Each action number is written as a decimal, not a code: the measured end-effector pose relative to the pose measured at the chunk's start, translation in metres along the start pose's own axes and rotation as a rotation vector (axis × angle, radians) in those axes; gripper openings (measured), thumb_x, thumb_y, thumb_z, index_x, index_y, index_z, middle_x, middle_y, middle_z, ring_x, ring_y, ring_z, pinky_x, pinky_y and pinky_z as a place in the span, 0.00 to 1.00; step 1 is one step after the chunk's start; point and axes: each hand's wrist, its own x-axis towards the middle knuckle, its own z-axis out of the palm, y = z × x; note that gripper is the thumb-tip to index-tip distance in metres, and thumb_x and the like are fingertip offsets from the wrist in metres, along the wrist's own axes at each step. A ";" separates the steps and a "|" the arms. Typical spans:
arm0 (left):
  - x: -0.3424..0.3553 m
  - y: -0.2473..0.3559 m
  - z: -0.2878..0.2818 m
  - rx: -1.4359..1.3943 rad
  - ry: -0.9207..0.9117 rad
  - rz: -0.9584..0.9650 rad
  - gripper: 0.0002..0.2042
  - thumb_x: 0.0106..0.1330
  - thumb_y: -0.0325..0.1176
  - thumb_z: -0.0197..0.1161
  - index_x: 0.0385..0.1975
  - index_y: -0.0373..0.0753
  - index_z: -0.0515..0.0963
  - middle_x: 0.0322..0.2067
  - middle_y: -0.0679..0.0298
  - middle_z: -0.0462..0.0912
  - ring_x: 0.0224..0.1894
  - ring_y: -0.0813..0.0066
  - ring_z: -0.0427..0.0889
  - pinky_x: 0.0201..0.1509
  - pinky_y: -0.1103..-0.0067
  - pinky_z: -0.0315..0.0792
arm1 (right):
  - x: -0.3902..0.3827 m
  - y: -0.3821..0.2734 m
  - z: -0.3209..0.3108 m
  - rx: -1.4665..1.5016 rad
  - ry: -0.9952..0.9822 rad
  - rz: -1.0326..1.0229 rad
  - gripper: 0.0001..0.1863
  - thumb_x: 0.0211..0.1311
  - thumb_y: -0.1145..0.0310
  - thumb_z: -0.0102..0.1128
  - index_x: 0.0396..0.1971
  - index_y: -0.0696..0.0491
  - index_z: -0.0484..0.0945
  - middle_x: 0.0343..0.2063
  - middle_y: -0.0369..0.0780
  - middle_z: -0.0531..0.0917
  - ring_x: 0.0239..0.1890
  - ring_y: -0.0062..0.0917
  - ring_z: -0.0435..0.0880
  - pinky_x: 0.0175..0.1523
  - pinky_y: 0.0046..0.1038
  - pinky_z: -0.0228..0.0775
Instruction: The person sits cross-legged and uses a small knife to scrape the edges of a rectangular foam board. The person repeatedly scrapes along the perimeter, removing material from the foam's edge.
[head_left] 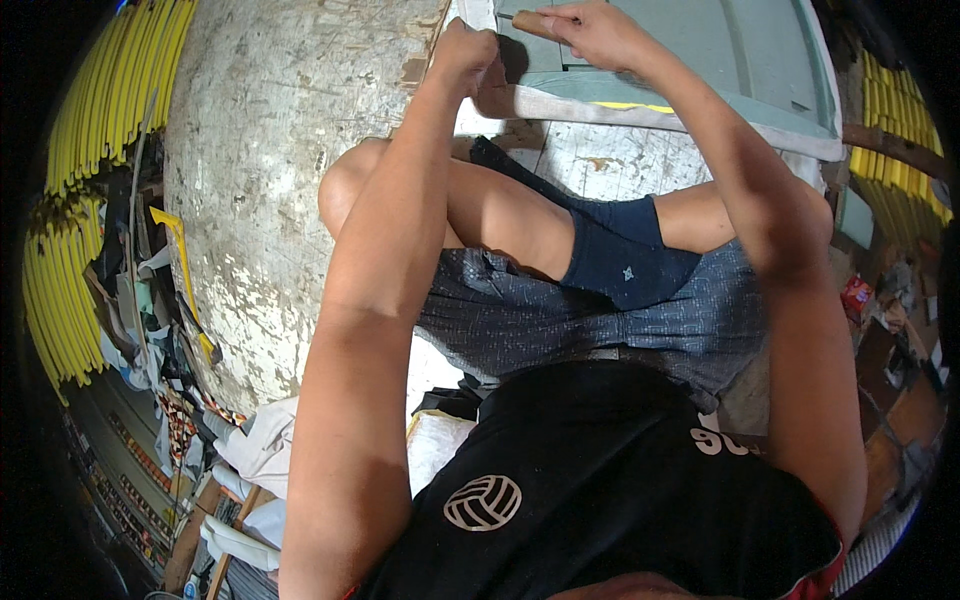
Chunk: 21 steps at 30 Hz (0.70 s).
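Observation:
At the top of the head view, my right hand (604, 36) is closed around a wooden-handled tool (538, 25). A thin dark metal shaft sticks out of its left end, toward my other hand. My left hand (464, 52) is a closed fist at the left edge of a grey-green panel (680, 50); what its fingers pinch is hidden. Pale fabric edging (600, 112) runs along the panel's near side, with a short yellow strip showing beside it. The panel lies in front of my crossed legs.
A worn, paint-flecked board (270, 150) spreads to the left. Yellow slats or tubes (110, 90) stand in rows at far left, with similar yellow pieces (900, 130) at far right. A yellow-framed tool (180, 260) lies by the board's left edge. Cloth and clutter fill the lower left.

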 end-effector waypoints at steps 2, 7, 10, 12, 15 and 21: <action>-0.003 0.011 0.004 0.013 -0.022 -0.024 0.27 0.57 0.29 0.60 0.56 0.20 0.70 0.44 0.39 0.84 0.42 0.52 0.88 0.37 0.65 0.81 | 0.018 0.020 0.005 -0.167 0.063 -0.217 0.21 0.75 0.47 0.50 0.60 0.36 0.81 0.40 0.47 0.89 0.37 0.33 0.86 0.46 0.35 0.77; 0.001 -0.011 -0.003 0.202 0.203 0.010 0.27 0.52 0.30 0.60 0.53 0.20 0.71 0.37 0.41 0.86 0.31 0.50 0.88 0.31 0.67 0.81 | 0.018 -0.006 0.012 0.029 0.035 -0.039 0.19 0.75 0.51 0.52 0.58 0.39 0.83 0.41 0.50 0.88 0.38 0.36 0.86 0.46 0.36 0.77; -0.021 0.038 0.014 0.303 0.076 -0.053 0.27 0.52 0.31 0.61 0.52 0.22 0.72 0.41 0.38 0.85 0.37 0.47 0.88 0.38 0.64 0.82 | -0.008 -0.007 -0.006 0.183 -0.016 0.220 0.19 0.75 0.52 0.53 0.56 0.42 0.84 0.41 0.51 0.88 0.38 0.38 0.87 0.46 0.36 0.77; -0.013 0.021 0.004 0.286 0.107 -0.062 0.27 0.52 0.31 0.61 0.52 0.23 0.72 0.42 0.38 0.84 0.41 0.47 0.88 0.41 0.64 0.82 | -0.001 -0.001 0.008 0.297 -0.010 0.190 0.20 0.75 0.51 0.53 0.59 0.43 0.82 0.35 0.46 0.84 0.33 0.31 0.82 0.39 0.32 0.73; -0.012 0.025 0.010 0.253 0.071 -0.105 0.26 0.53 0.32 0.61 0.52 0.24 0.72 0.45 0.39 0.84 0.46 0.46 0.86 0.47 0.65 0.81 | 0.026 0.063 0.057 0.338 0.172 -0.023 0.24 0.75 0.49 0.54 0.65 0.43 0.78 0.22 0.34 0.77 0.22 0.17 0.73 0.25 0.24 0.67; -0.015 0.006 0.008 0.157 0.212 0.059 0.18 0.61 0.33 0.63 0.46 0.26 0.78 0.28 0.60 0.81 0.30 0.74 0.79 0.28 0.72 0.72 | 0.025 0.030 0.062 0.660 0.035 0.206 0.24 0.76 0.48 0.53 0.64 0.43 0.78 0.22 0.35 0.79 0.23 0.19 0.76 0.29 0.27 0.70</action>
